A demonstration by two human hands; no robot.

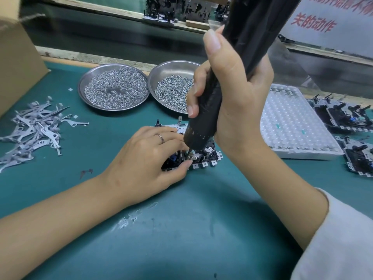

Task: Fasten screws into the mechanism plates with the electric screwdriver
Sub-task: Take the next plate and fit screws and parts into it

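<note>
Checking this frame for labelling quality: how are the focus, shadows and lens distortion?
Head view: electric screwdriver looms large and soft near the lens; wide-angle bends the bench edge; a soft shadow lies on the green mat under the arms; left screw dish is fairly sharp; the far sign is blurred.

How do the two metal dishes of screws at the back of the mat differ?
The left dish is in full view; the right dish is partly hidden behind the right hand. Screws cover almost all of the left dish's floor, while the right dish shows bare metal at its far side. Both are round and shiny.
</note>
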